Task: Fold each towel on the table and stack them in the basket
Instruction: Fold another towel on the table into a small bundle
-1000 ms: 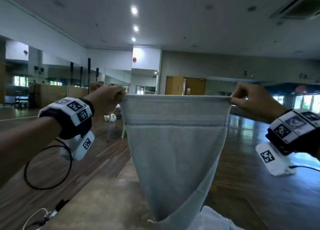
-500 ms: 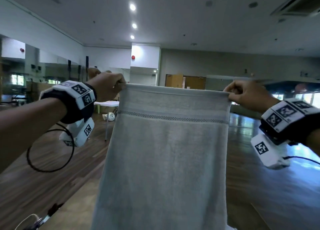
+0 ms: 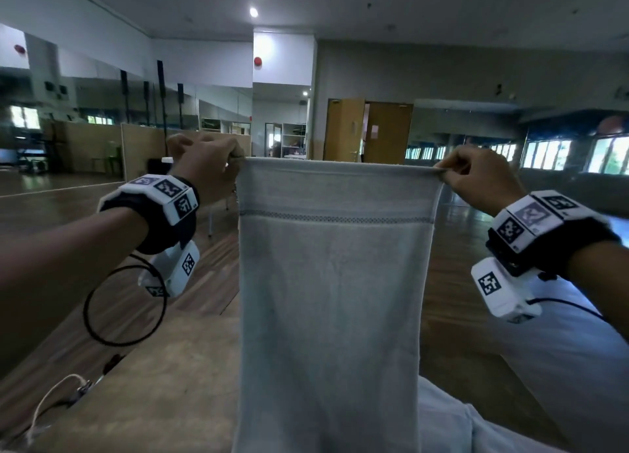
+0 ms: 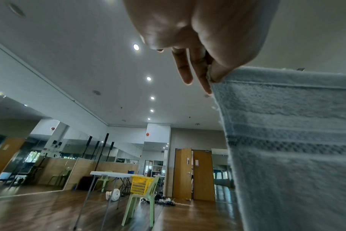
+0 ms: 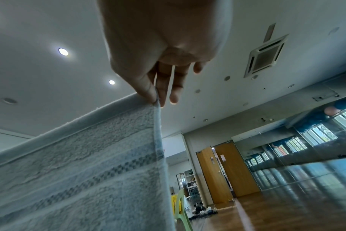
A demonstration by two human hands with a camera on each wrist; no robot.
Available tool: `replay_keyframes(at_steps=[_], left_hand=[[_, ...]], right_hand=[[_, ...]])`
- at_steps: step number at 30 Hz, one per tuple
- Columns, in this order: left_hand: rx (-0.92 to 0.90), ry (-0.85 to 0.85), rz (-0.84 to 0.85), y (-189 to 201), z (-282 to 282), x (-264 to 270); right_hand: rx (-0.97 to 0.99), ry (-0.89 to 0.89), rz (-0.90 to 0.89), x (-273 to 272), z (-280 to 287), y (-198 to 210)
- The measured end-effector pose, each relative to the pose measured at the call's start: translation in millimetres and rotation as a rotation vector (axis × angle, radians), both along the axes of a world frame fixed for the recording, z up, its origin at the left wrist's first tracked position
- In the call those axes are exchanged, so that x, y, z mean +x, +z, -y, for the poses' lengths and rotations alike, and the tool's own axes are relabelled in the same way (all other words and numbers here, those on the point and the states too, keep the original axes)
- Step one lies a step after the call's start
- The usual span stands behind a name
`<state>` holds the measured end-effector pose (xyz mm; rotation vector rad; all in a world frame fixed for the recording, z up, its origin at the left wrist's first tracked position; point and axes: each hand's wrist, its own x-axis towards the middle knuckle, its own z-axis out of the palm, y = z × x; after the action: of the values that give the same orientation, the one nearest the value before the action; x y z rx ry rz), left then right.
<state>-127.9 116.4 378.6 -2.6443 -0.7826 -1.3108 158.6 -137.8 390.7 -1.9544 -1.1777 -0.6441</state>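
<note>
Towel (image 3: 333,299) up in the centre of the frame, pale grey-blue terry, hanging flat and full-width, a darker woven band running across just below its top hem. The left hand (image 3: 207,166) pinched the upper left corner, the right hand (image 3: 476,176) pinched the upper right, top edge stretched taut between them. Its lower part dropped past the counter (image 3: 153,384) at lower left.

Pale towel (image 3: 332,282) taut between 2 pinching hands, left (image 3: 207,166) and right (image 3: 476,176).
</note>
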Motion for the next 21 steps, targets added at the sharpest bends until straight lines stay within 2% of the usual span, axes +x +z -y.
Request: replay_keyframes(at_steps=[3, 7, 10, 15, 18, 21], left_hand=[[-0.017, -0.028, -0.034, -42, -11, 7], [-0.086, -0.065, -0.158, -129, -12, 3], [-0.205, -0.118, -0.355, -206, -1, -11], [-0.289, -0.004, -0.741, -321, 31, -30], [-0.321, -0.027, -0.914, -362, 42, -34], [-0.267, -0.045, -0.973, -385, 45, -33]], right_hand=[[-0.011, 0.036, -0.046, 4, -6, -36], [-0.158, 0.112, -0.115, -2, 3, -110], [-0.362, 0.177, -0.121, -8, 19, -181], [-0.763, 0.240, -0.045, -19, 48, -306], [-0.928, 0.256, -0.051, -33, 56, -355], [-1.111, 0.297, 0.047, -34, 57, -385]])
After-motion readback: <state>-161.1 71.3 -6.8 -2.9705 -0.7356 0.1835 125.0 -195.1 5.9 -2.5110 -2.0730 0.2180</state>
